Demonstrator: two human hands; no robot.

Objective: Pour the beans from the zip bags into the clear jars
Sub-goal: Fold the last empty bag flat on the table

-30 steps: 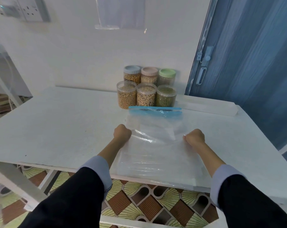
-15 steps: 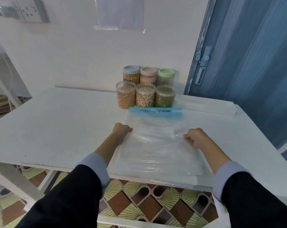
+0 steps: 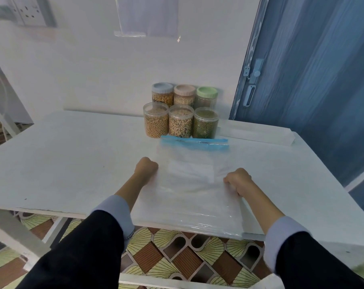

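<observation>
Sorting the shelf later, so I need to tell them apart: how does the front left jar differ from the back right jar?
The front left jar has no coloured lid; the back right jar wears a green one. The front left jar is packed with yellowish beans nearly to the top; what fills the back right jar cannot be made out. The front jar stands nearer the zip bag. Both are clear, upright cylinders on the white table.

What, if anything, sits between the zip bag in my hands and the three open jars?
Nothing visible. The zip bag, gripped by the left hand and right hand, lies flat with its blue zip edge right before the open jars; only bare table lies around.
</observation>
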